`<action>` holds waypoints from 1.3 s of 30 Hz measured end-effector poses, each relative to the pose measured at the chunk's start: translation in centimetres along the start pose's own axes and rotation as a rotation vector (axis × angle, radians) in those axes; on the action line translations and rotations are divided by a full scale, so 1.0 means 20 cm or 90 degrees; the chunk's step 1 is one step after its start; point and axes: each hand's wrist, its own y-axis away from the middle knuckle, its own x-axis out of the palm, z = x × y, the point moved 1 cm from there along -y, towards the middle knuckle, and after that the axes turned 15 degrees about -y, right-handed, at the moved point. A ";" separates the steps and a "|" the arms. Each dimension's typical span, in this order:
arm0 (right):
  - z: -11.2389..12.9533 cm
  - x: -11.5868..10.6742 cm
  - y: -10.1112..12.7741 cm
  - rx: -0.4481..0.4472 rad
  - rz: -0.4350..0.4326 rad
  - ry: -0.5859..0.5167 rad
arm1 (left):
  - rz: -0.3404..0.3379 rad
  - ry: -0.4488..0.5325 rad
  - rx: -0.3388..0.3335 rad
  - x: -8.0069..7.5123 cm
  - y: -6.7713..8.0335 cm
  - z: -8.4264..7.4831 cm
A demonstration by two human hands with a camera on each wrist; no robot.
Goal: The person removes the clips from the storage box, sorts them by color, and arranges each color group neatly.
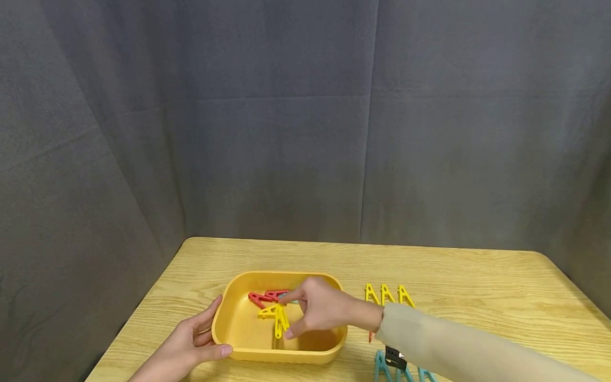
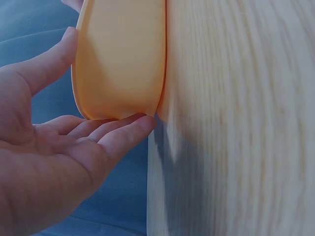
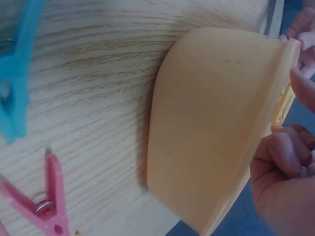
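A yellow-orange tub (image 1: 267, 354) sits near the table's front left. It holds red pegs (image 1: 264, 297) and yellow pegs (image 1: 278, 317). My left hand (image 1: 202, 337) rests against the tub's left corner, its fingers (image 2: 118, 137) straight along the wall (image 2: 123, 59) and the thumb on the front rim. My right hand (image 1: 285, 316) reaches into the tub from the right. Its index finger and thumb are spread over the yellow pegs, and I see nothing pinched between them. In the right wrist view the fingers (image 3: 290, 147) hang past the tub's rim (image 3: 211, 123).
Three yellow pegs (image 1: 389, 294) lie in a row on the wooden table (image 1: 477, 286), right of the tub. Teal pegs (image 1: 382, 370) and a pink peg (image 3: 49, 201) lie near the front edge under my right sleeve. A grey curtain hangs behind.
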 end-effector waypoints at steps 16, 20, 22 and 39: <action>0.04 -0.10 0.19 0.006 -0.063 -0.043 | 0.018 0.010 0.010 -0.02 0.01 0.02; 0.07 -0.13 0.24 0.012 -0.093 -0.054 | 0.016 0.008 0.007 -0.02 0.00 0.02; 0.08 -0.15 0.27 0.012 -0.108 -0.058 | 0.016 0.008 0.008 -0.02 0.00 0.02; -0.02 -0.18 0.42 -0.022 -0.133 -0.112 | 0.016 0.012 -0.030 -0.05 0.00 0.03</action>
